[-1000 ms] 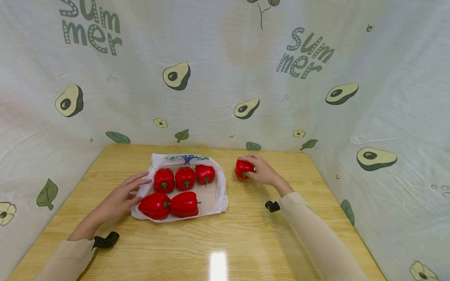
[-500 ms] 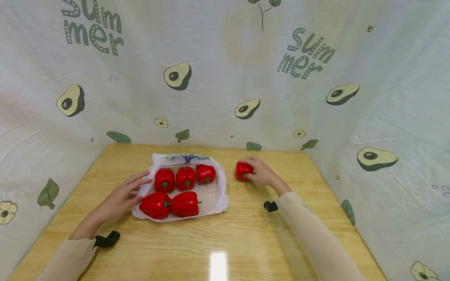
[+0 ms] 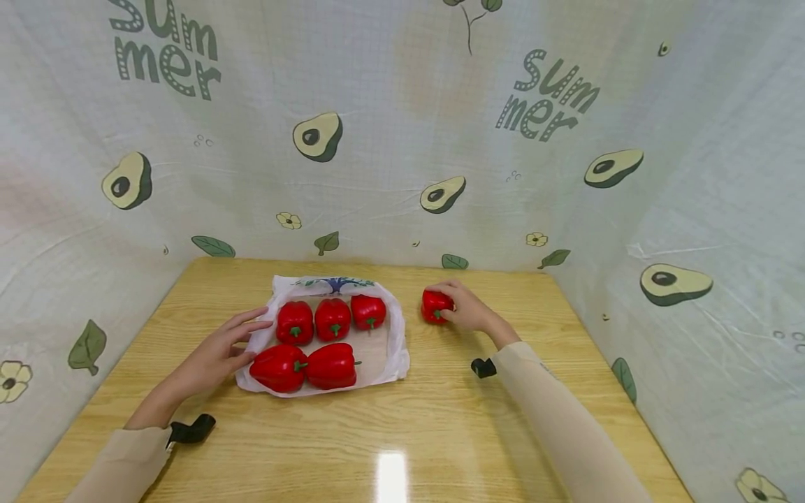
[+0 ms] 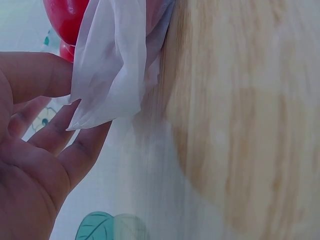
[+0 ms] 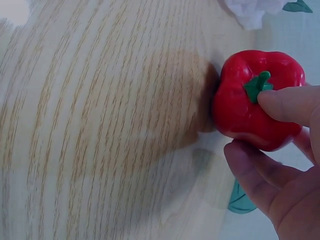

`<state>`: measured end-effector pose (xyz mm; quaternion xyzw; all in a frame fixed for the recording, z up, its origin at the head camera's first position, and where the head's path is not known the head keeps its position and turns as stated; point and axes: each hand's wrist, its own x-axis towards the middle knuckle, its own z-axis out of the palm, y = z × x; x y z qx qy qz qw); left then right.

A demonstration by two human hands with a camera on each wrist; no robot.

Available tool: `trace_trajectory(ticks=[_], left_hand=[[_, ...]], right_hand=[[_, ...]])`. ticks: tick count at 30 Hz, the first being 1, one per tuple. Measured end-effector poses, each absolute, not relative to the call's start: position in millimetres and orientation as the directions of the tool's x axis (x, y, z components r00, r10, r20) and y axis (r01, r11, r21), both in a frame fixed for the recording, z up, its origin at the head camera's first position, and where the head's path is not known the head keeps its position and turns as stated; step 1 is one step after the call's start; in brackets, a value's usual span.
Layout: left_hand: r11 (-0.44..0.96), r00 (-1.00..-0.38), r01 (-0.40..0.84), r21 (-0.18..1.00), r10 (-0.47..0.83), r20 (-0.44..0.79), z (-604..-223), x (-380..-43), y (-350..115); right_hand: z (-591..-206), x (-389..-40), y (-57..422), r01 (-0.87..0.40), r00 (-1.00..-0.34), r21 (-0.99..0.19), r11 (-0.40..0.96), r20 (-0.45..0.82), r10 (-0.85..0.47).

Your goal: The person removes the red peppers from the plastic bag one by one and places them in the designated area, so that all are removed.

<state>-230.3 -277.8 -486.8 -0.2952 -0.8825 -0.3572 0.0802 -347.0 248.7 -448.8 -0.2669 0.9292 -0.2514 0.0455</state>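
My right hand point(image 3: 461, 309) grips a lone red bell pepper point(image 3: 433, 304) that sits on the wooden table point(image 3: 440, 419), right of a white plastic bag point(image 3: 395, 349). In the right wrist view the thumb and fingers of this hand point(image 5: 287, 195) curl round the pepper point(image 5: 250, 112), with its green stem facing the camera. Several red peppers point(image 3: 331, 318) lie in two rows on the bag. My left hand point(image 3: 220, 348) rests at the bag's left edge with straight fingers. In the left wrist view, its fingers point(image 4: 60, 145) touch the thin bag edge point(image 4: 115, 65), and a pepper point(image 4: 65, 20) shows behind.
Avocado-print cloth point(image 3: 402, 140) walls the table at the back and on both sides. Black wrist mounts point(image 3: 191, 429) point(image 3: 483, 367) sit at my sleeves. Bare wood stretches in front of the bag and towards the front edge.
My right hand has shifted very slightly left on the lone pepper. The left hand, the bag and its peppers are unchanged.
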Motion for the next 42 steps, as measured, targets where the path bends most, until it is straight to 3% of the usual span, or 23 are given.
trace_trajectory(ticks=[18, 30, 42], left_hand=[[0.574, -0.829, 0.553, 0.604, 0.454, 0.327, -487.3, -230.3, -278.9], [0.575, -0.825, 0.559, 0.598, 0.458, 0.331, -487.9, -232.7, -280.9], [0.577, -0.817, 0.572, 0.583, 0.461, 0.346, -490.2, -232.6, -281.4]], right_hand=[[-444.0, -344.8, 251.0, -0.462, -0.85, -0.499, 0.733, 0.016, -0.526], [-420.5, -328.9, 255.2, -0.505, -0.844, -0.464, 0.728, 0.088, -0.53], [-390.7, -303.8, 229.7, -0.661, -0.734, -0.436, 0.61, 0.209, -0.646]])
